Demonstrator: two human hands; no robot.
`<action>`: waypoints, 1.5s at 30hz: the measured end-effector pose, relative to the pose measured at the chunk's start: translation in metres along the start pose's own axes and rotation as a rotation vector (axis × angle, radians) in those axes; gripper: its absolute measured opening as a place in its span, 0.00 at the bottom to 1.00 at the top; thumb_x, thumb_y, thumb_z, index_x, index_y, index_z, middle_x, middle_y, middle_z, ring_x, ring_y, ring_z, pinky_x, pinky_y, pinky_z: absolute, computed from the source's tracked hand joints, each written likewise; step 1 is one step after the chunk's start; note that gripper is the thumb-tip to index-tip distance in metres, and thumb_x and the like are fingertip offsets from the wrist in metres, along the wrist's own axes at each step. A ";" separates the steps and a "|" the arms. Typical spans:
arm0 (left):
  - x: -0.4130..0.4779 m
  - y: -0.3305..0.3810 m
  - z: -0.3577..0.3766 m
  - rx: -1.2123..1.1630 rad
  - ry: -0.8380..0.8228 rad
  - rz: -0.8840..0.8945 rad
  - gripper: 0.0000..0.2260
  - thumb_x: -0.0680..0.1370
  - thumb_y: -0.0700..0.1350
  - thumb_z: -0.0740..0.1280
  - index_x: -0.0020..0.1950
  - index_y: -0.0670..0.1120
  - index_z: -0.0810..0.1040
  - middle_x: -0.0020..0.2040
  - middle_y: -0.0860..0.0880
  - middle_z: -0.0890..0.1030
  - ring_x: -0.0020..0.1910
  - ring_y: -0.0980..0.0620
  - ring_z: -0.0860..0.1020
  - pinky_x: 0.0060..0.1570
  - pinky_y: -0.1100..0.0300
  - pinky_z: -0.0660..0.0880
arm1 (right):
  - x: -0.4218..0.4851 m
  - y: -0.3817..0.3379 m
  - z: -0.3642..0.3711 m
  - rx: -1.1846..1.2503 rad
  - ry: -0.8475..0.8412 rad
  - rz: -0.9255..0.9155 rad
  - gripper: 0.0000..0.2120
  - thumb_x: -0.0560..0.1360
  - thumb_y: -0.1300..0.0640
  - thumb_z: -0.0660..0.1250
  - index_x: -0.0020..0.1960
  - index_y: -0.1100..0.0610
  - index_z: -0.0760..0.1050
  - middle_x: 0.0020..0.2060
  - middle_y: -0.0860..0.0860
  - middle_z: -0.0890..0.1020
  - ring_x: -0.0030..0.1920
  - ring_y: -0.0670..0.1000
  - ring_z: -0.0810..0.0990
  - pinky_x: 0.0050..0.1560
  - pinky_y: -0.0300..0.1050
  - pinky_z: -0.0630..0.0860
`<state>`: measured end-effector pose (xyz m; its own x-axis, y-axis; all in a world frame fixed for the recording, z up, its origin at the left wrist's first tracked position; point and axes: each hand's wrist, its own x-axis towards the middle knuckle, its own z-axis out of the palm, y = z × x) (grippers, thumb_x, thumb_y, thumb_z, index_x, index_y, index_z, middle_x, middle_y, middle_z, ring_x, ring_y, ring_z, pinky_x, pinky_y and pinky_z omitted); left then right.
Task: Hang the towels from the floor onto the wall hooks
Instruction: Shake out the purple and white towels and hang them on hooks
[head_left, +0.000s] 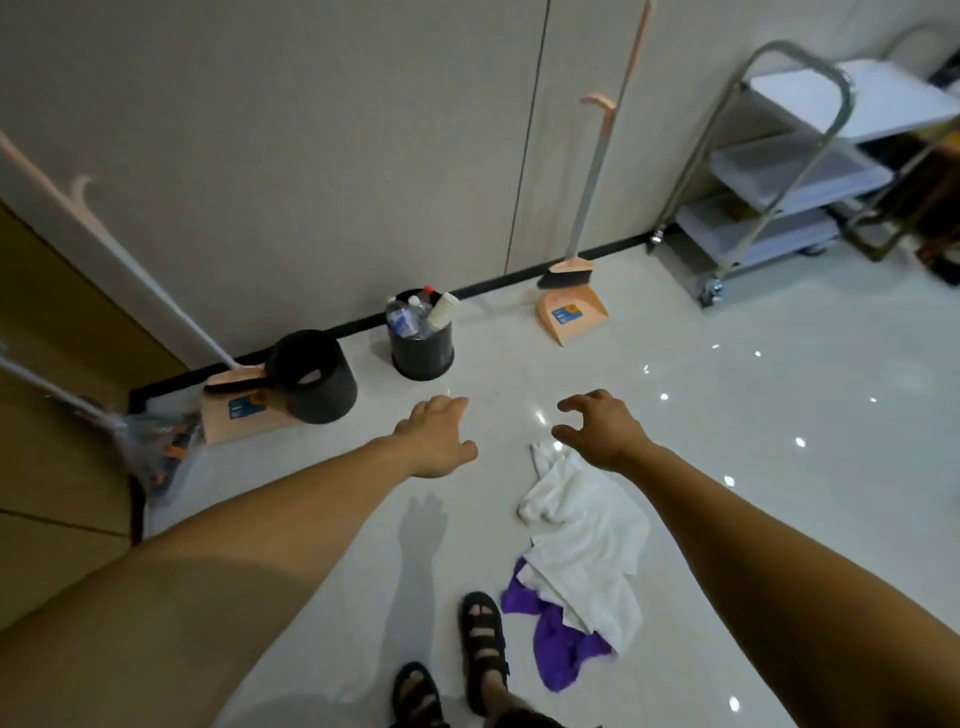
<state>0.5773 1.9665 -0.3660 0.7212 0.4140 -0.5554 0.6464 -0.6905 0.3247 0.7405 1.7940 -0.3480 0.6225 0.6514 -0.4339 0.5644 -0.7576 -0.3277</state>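
Note:
A crumpled white towel (582, 540) lies on the glossy floor in front of my feet. A purple towel (558, 636) lies partly under its near end. My right hand (597, 428) hovers over the far tip of the white towel with fingers loosely curled and holds nothing. My left hand (436, 434) reaches out over bare floor to the left of the towels, fingers relaxed, empty. No wall hooks appear in the head view.
Against the wall stand a black bin on its side (314, 376), an upright black bin with bottles and cups (422, 332), and two peach dustpan-and-broom sets (571, 317) (239, 405). A grey shelf trolley (769, 171) stands far right. My sandalled feet (483, 644) are beside the towels.

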 end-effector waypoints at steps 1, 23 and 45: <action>0.005 0.008 0.016 0.000 -0.019 0.016 0.34 0.78 0.56 0.61 0.79 0.49 0.49 0.78 0.46 0.53 0.76 0.42 0.54 0.72 0.46 0.58 | -0.007 0.015 0.010 0.012 -0.010 0.043 0.23 0.77 0.45 0.65 0.70 0.51 0.71 0.69 0.56 0.69 0.67 0.58 0.69 0.66 0.51 0.68; 0.243 -0.048 0.496 -0.081 -0.287 -0.147 0.30 0.79 0.55 0.61 0.77 0.47 0.56 0.76 0.45 0.59 0.74 0.45 0.60 0.69 0.50 0.61 | 0.135 0.286 0.484 0.013 -0.232 0.247 0.22 0.78 0.48 0.62 0.69 0.55 0.67 0.64 0.55 0.71 0.64 0.57 0.69 0.56 0.51 0.71; 0.243 -0.027 0.442 -0.368 -0.259 -0.078 0.34 0.74 0.54 0.69 0.76 0.49 0.58 0.73 0.49 0.65 0.69 0.48 0.67 0.63 0.58 0.66 | 0.150 0.264 0.427 0.831 0.391 0.529 0.10 0.81 0.49 0.56 0.46 0.55 0.67 0.38 0.47 0.75 0.41 0.53 0.75 0.37 0.45 0.70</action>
<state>0.6248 1.8239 -0.8485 0.6111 0.2618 -0.7470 0.7756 -0.3867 0.4989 0.7513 1.6740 -0.8581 0.8953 0.0859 -0.4371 -0.2857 -0.6422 -0.7113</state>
